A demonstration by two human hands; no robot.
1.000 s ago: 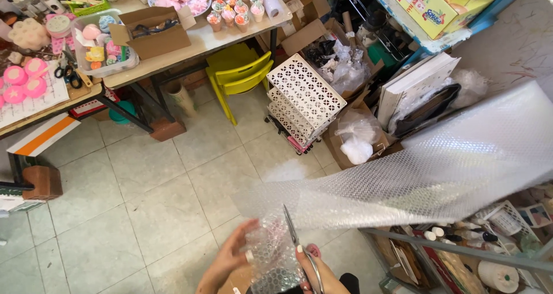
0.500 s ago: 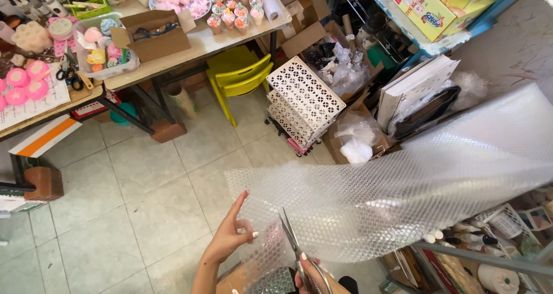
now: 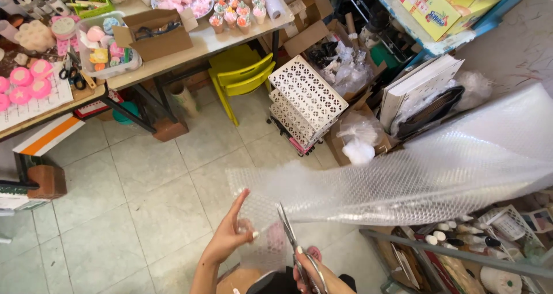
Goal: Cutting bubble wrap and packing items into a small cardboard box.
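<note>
- Pretty bright in here, soft even daylight all over, no harsh spots on the floor tiles (image 3: 138, 173).
- Shadows are weak, just a darker patch under the bench (image 3: 201, 46).
- The bubble wrap (image 3: 438, 167) catches a pale sheen and goes almost white toward the right.
- Wide lens bends things near the edges, so the bench legs lean.
- Slight softness on the scissors (image 3: 296, 248) at the bottom; the rest is fairly sharp.

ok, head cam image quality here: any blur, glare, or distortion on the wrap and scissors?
Head view: even daylight with soft shadows; the bubble wrap bleaches near white toward the right edge; the scissors are sharp enough to read the blades, as are the left hand and right hand; table edges bow, a wide-lens effect.
</note>
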